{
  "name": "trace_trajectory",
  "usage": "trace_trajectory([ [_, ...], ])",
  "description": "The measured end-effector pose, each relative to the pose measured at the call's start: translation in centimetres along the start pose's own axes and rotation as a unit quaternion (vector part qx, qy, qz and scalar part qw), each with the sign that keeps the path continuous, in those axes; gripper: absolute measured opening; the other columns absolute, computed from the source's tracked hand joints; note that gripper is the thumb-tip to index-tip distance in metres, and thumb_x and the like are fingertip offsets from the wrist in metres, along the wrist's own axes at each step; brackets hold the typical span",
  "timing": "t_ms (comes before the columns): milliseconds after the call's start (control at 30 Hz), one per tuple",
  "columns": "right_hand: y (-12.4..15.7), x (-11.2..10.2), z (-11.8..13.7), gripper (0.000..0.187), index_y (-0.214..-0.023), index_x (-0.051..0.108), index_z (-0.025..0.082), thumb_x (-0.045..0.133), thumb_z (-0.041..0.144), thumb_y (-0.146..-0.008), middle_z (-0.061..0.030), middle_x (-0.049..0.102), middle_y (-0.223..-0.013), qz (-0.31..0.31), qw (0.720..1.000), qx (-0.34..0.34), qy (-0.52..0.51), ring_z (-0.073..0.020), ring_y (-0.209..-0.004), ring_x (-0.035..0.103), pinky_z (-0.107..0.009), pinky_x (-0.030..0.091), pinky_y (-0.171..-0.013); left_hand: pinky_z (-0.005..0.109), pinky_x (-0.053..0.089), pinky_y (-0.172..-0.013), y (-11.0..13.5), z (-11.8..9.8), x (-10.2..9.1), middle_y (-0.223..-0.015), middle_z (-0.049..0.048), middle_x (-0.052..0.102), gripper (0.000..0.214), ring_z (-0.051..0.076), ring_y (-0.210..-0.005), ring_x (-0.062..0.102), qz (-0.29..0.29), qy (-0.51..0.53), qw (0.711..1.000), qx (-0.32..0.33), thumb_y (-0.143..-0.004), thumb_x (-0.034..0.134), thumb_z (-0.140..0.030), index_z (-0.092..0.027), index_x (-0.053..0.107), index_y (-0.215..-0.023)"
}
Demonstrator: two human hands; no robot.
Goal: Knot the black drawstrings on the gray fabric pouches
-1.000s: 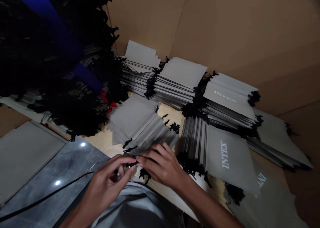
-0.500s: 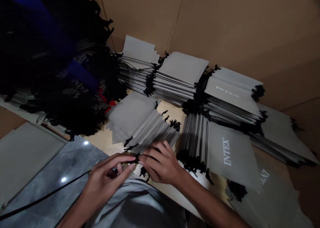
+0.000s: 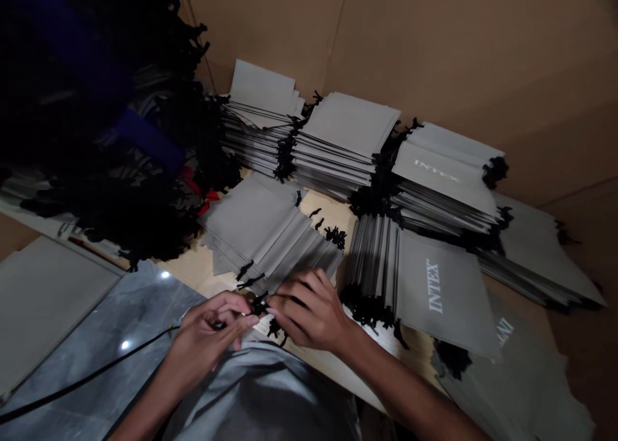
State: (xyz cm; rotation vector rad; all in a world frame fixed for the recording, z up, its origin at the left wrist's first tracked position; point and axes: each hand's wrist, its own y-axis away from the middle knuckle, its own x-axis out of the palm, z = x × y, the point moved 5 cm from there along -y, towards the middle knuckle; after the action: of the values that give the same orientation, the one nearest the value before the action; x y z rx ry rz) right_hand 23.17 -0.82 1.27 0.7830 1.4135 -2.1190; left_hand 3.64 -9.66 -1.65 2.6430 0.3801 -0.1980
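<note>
Close to my body, at the near edge of the table, both hands meet over a short knotted black cord. My left hand pinches at the cord's left side, its fingers curled and closed. From the right, my right hand is closed on the cord too, its fingertips partly hiding it. Just beyond my hands lies a fanned-out pile of grey fabric bags with black cord ends at their edges. More black cord ends show under my right hand.
Several stacks of grey bags line the cardboard wall behind. An upright row with an INTEX-printed bag stands at right. A dark heap of corded bags rises at left. Grey floor shows below the table's left side.
My left fingers have curled in and shifted slightly left, showing more of the cord. My right hand stays nearly in place. The whole view has moved a little.
</note>
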Motion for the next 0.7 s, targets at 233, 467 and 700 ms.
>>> trace_trajectory([
  [233,0.4,0.3,-0.1,0.015,-0.111,0.075,0.023,0.072,0.018,-0.098,-0.0035,0.077,-0.104,0.024,1.0,-0.006,0.011,-0.0234,-0.096,0.059,-0.04,0.038,-0.08,0.015,0.02,-0.035,0.1,0.9,0.0,-0.051,-0.011,0.05,0.041,0.006,-0.037,0.033,0.079,0.03,0.996,-0.012,-0.088,0.084,-0.061,-0.025,0.065,-0.091],
  [467,0.2,0.2,-0.3,0.02,-0.114,0.076,0.024,0.066,0.015,-0.099,-0.004,0.079,-0.105,0.026,0.999,-0.014,0.021,-0.0233,-0.096,0.058,-0.04,0.038,-0.078,0.011,0.017,-0.034,0.6,0.2,0.3,-0.051,-0.0098,0.054,0.042,0.006,-0.039,0.031,0.103,0.079,0.991,-0.034,-0.089,0.085,-0.061,-0.025,0.063,-0.09],
  [700,0.1,0.0,-0.4,0.009,-0.113,0.075,0.019,0.069,0.022,-0.106,-0.0053,0.08,-0.104,0.001,1.0,0.01,-0.008,-0.0233,-0.097,0.06,-0.039,0.042,-0.081,0.011,0.033,-0.032,1.1,-0.8,0.9,-0.059,-0.0079,0.062,0.047,0.012,-0.047,0.054,0.033,0.031,0.999,0.02,-0.084,0.092,-0.054,-0.026,0.074,-0.118],
])
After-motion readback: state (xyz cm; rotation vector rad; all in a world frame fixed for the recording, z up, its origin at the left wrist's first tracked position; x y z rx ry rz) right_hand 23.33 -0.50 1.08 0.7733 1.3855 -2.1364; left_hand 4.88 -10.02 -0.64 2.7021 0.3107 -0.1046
